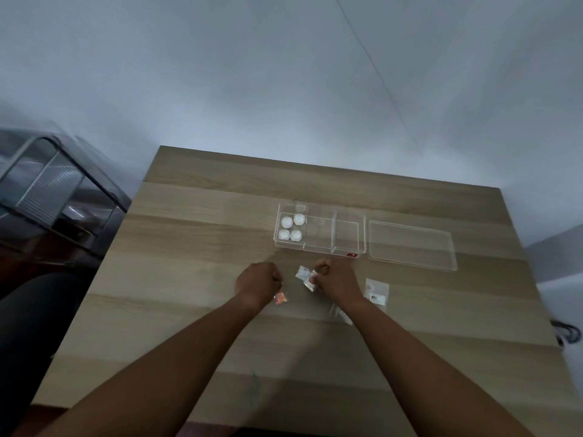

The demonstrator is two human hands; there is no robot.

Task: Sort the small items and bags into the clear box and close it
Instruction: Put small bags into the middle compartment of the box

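Observation:
A clear box (pixel 319 247) with three compartments stands open on the wooden table (pixel 195 234). Several small white round containers (pixel 291 228) fill its left compartment; the other two compartments look bare. Its clear lid (pixel 411 246) lies flat just to the right. My left hand (pixel 258 283) is closed, with a small orange-filled bag (pixel 280 298) hanging under its fingers. My right hand (pixel 334 280) pinches small clear bags with silvery contents (pixel 304 276). Another clear bag with a label (pixel 376 293) lies flat right of my right wrist. A further clear bag (pixel 342 315) shows under that forearm.
A dark-framed glass cabinet or cart (pixel 47 187) stands off the table's left edge. A black cable (pixel 568 332) lies on the floor at the right. A pale wall runs behind the table.

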